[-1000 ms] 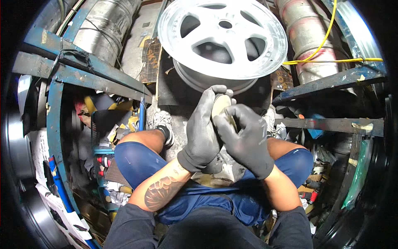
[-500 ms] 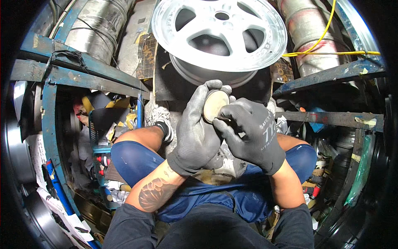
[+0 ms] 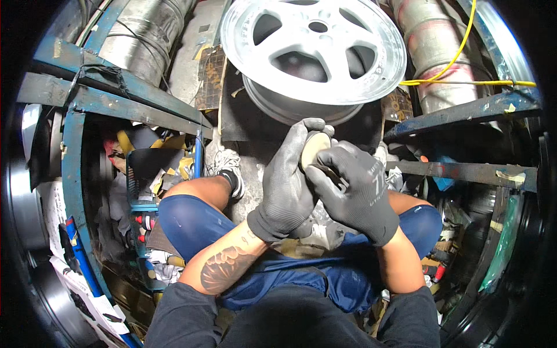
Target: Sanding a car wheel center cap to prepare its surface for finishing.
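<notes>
A small round tan disc, which looks like a sanding pad (image 3: 314,148), is held up between my gloved hands above my lap. My left hand (image 3: 284,188) is closed around its left side, with the fingers pointing up behind it. My right hand (image 3: 361,191) has its thumb and fingers bent together at the disc's right edge, covering part of its face. Both gloves are dark grey. Just beyond my hands, a bare silver car wheel rim (image 3: 336,65) lies tilted on a black-covered stand (image 3: 232,124).
Blue metal frames (image 3: 136,113) flank me on both sides. Large metal drums (image 3: 435,55) stand behind them, and a yellow cable (image 3: 458,52) runs across the right one. On the left is a blue crate (image 3: 141,207) beside scraps of abrasive paper. Dark rims line the far left.
Both hands and the disc have shifted slightly right and down in the picture. The disc's face is turned more edge-on, and the right fingers cover more of it.
</notes>
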Motion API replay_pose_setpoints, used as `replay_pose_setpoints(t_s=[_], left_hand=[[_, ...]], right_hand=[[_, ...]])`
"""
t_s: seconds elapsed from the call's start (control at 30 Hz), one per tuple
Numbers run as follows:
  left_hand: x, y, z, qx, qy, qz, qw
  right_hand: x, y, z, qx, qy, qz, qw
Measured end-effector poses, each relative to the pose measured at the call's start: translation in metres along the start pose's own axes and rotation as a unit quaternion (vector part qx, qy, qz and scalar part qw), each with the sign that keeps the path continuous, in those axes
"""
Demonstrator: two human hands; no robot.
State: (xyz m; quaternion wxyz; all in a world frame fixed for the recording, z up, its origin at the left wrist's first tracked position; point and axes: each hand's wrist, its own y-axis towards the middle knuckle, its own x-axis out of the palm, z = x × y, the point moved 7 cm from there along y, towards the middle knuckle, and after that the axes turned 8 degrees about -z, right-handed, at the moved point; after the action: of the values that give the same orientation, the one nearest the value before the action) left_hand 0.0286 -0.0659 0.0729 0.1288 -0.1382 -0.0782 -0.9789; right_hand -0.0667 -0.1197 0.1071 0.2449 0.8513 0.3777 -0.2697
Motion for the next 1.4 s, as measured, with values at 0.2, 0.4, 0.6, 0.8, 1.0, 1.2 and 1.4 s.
replay_pose_setpoints(t_s=[0.2, 0.4, 0.6, 0.8, 1.0, 1.2, 1.4], left_hand=[[0.004, -0.002, -0.016, -0.043, -0.246, 0.036, 0.968], [0.005, -0.001, -0.021, -0.077, -0.276, 0.026, 0.958], [-0.005, 0.0, -0.031, -0.051, -0.384, 0.009, 0.922], [0.0, -0.001, -0.035, -0.052, -0.339, 0.034, 0.939], [0.004, -0.008, -0.036, -0.011, -0.286, -0.047, 0.957], [0.01, -0.004, -0.026, -0.086, -0.348, 0.012, 0.934], [0.004, 0.0, -0.026, -0.063, -0.323, 0.026, 0.944]], right_hand=[[-0.001, 0.008, -0.003, 0.003, 0.017, 0.023, 1.0], [-0.004, 0.012, -0.01, 0.002, 0.037, 0.045, 0.998], [-0.003, -0.001, 0.006, 0.007, -0.012, -0.03, 0.999], [-0.004, 0.002, 0.002, -0.028, -0.018, -0.029, 0.999], [-0.007, 0.008, -0.005, 0.021, -0.004, -0.005, 1.0], [-0.007, 0.011, -0.005, 0.036, -0.003, 0.023, 0.999], [-0.001, -0.004, 0.0, 0.012, -0.02, -0.01, 1.0]])
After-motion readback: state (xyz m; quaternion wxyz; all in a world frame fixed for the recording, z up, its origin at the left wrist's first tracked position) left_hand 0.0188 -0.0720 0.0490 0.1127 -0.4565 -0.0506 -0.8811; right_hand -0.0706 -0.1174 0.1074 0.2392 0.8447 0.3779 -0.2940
